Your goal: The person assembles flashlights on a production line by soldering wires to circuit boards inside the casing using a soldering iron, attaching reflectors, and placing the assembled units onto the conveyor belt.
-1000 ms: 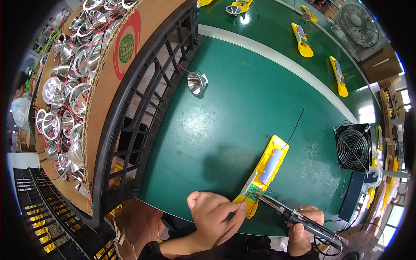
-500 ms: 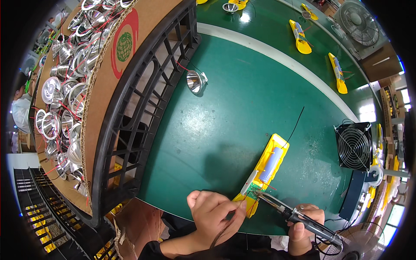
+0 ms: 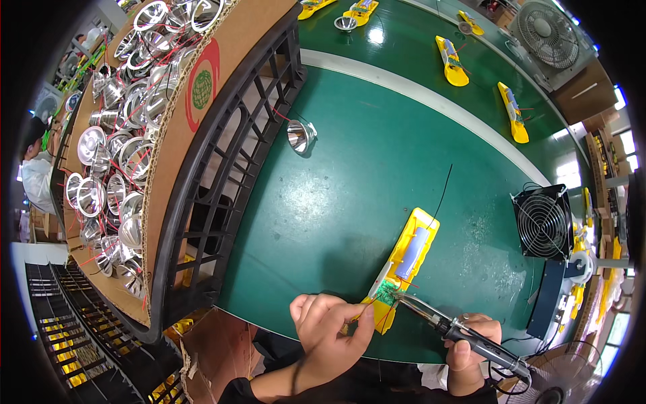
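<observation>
A yellow plastic housing [image 3: 422,222] lies slanted on the green bench near its front edge. In it sit a blue cylindrical battery [image 3: 412,253] and a green circuit board [image 3: 386,292], with thin red and dark wires about the board. My left hand [image 3: 334,330] is closed at the housing's near end, thumb and forefinger pinching a thin wire. My right hand [image 3: 474,342] grips a soldering iron [image 3: 464,334] from the right. Its tip meets the board's right side; whether it touches a joint is too small to tell.
A silver reflector cup [image 3: 301,137] lies beside a black plastic crate [image 3: 232,158]. Left of that, a cardboard box [image 3: 176,175] holds several reflectors. A small black fan [image 3: 542,222] stands at the right. Beyond the pale rail [image 3: 404,75] lie several yellow housings [image 3: 451,62].
The whole view has shifted slightly. My left hand and the housing sit a little farther left in the picture; both grips stay the same, and the iron's tip stays at the board.
</observation>
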Demonstrator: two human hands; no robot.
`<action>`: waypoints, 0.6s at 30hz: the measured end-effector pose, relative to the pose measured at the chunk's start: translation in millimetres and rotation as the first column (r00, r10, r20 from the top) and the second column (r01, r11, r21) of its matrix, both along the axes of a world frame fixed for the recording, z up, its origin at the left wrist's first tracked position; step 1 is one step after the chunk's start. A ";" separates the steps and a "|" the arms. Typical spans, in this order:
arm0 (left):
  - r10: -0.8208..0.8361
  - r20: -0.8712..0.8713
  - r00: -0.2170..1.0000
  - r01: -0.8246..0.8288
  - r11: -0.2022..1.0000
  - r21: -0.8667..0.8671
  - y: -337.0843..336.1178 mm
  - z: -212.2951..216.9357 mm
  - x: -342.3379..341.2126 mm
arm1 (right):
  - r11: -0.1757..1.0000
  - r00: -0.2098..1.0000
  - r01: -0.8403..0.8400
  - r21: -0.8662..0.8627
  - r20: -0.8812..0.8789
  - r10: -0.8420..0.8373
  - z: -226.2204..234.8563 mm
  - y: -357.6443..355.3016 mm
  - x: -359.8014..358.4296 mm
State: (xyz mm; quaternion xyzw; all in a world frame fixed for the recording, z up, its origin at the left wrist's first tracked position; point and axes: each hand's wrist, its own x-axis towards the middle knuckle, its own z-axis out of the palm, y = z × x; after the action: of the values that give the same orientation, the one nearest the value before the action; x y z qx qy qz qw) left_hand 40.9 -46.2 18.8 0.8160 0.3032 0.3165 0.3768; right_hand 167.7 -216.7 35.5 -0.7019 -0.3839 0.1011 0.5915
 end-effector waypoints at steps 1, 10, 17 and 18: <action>0.011 0.004 1.000 -0.011 1.000 -0.002 -0.3 -0.4 0.1 | 1.000 1.000 0.000 0.002 0.000 0.000 -0.7 0.8 -0.1; 0.003 0.010 1.000 -0.004 0.999 0.050 -0.7 -1.2 -0.2 | 0.999 0.997 0.006 -0.033 0.079 -0.003 -1.5 3.1 -0.5; 0.005 0.015 1.000 -0.006 0.998 0.066 0.1 -1.3 0.1 | 0.999 0.999 0.022 -0.035 0.042 -0.021 -3.1 3.0 -2.0; 0.000 0.010 1.000 -0.001 0.998 0.068 0.1 -0.6 0.3 | 0.999 0.999 0.025 -0.044 0.044 -0.023 -2.5 2.3 -1.7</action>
State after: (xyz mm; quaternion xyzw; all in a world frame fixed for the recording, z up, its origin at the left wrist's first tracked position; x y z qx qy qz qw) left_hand 41.2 -46.2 18.3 0.8268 0.2907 0.3307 0.3500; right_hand 166.0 -214.3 33.0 -0.7214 -0.3860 0.0871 0.5683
